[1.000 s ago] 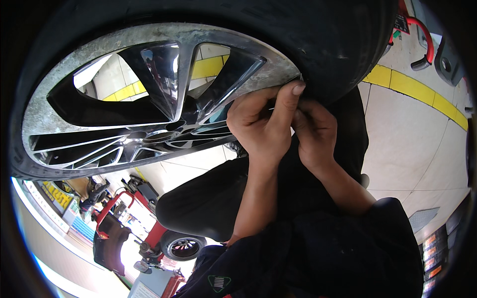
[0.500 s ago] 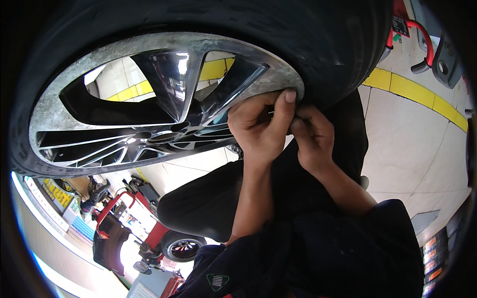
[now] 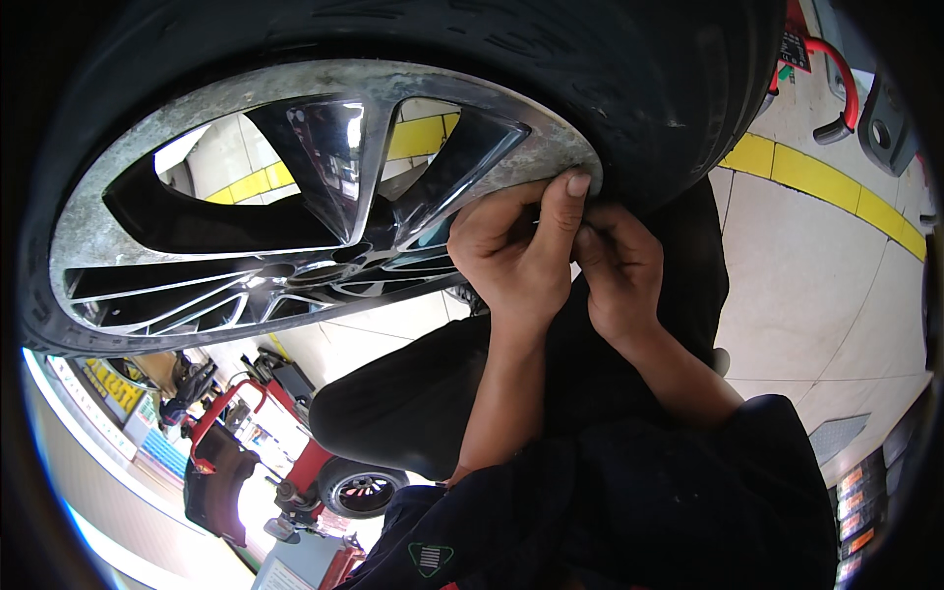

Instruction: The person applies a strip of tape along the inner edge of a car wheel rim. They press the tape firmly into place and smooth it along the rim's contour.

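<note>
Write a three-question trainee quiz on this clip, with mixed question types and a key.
1. True or false: the left hand presses its fingers against the alloy rim.
2. Multiple choice: the floor stripe is A) yellow, B) blue, C) white.
3. Fill in: the right hand sits close beside the left at the rim's edge, next to the black ____.

Key: 1 true; 2 A; 3 tyre. What the hands pinch between them is too small to tell.
</note>
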Demonstrator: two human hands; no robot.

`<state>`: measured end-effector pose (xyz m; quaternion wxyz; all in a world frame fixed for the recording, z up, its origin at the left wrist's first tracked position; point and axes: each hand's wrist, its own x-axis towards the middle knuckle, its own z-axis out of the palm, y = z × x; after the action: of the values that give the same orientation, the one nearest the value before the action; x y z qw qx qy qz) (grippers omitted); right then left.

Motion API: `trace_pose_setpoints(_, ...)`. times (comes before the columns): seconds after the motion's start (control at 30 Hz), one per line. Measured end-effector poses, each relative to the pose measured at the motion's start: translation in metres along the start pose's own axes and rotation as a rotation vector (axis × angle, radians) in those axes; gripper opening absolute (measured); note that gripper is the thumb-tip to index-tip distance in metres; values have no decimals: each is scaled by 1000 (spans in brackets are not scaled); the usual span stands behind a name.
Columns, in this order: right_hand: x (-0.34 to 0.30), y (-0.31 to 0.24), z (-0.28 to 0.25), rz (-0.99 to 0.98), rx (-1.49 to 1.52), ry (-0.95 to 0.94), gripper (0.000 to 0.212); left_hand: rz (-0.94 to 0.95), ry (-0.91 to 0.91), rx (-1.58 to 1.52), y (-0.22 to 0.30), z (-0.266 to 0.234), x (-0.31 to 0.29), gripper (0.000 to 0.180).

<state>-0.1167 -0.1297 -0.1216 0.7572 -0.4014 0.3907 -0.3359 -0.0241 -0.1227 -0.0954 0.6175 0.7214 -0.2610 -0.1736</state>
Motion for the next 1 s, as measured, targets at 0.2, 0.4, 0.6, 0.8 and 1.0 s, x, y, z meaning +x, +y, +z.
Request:
trace_pose_setpoints(0.2, 1, 1, 1, 40, 1, 28, 6, -35, 17, -16, 6, 2, 0, 14)
trace_pose_setpoints(0.4, 2, -1, 4, 32, -37, 47, 8, -25, 27, -3, 12, 4, 3, 11)
trace_pose_setpoints(0.6, 4, -5, 8, 14, -51, 59, 6, -50, 43, 39, 15, 4, 3, 11)
trace_pose_setpoints(0.8, 6, -1, 7, -85, -115, 69, 5, -45, 60, 20, 11, 4, 4, 13)
trace_pose_setpoints(1.0, 8, -2, 4, -119, -208, 47, 5, -38, 33, -2, 11, 1, 5, 12)
